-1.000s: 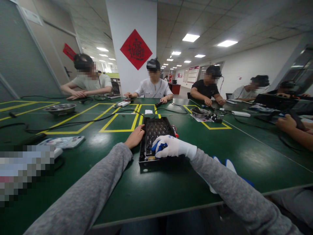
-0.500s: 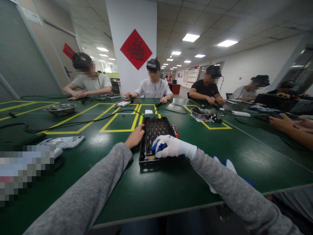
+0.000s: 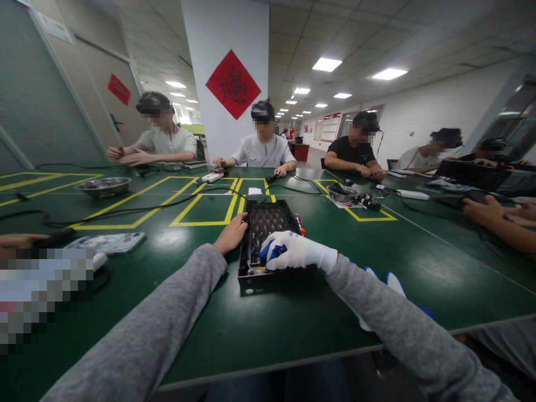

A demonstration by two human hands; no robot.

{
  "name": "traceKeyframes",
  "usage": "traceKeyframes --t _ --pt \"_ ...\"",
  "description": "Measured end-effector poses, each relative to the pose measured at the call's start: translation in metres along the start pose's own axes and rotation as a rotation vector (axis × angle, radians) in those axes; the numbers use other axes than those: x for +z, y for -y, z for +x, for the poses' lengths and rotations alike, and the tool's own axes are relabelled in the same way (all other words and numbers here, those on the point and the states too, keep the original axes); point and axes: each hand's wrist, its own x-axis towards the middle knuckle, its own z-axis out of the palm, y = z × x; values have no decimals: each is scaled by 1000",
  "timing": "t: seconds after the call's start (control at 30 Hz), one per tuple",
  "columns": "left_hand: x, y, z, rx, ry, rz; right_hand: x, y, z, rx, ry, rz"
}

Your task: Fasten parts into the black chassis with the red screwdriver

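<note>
A black rectangular case point(image 3: 270, 219) with a dark, patterned inside lies on the green table in front of me. My bare left hand point(image 3: 231, 232) grips its left side wall, fingers along the edge. Over the near end of the case, my right hand point(image 3: 293, 251), in a white glove with blue fingertips, is closed with its fingers curled down inside. What those fingers hold, if anything, is hidden. A small yellowish part point(image 3: 259, 270) shows in the near corner, left of the glove. Against the right side of the case is a small red and shiny thing point(image 3: 302, 229).
Another white and blue glove point(image 3: 396, 285) lies partly under my right forearm. A phone point(image 3: 125, 242) is at left, and a metal bowl point(image 3: 103, 186) stands beyond it. A black cable point(image 3: 125, 211) crosses the table. Several people sit around it.
My hands and the case have not visibly moved. The person at far left has raised their head and hands, and another hand has appeared at the left edge.
</note>
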Motion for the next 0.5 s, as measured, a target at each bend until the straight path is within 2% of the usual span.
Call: traceKeyframes --t 0.33,0.5 --pt "0 0 0 -13 -1 -6 0 -1 0 28 12 20" --pt "0 0 0 -8 -3 -7 0 0 1 -3 9 -7"
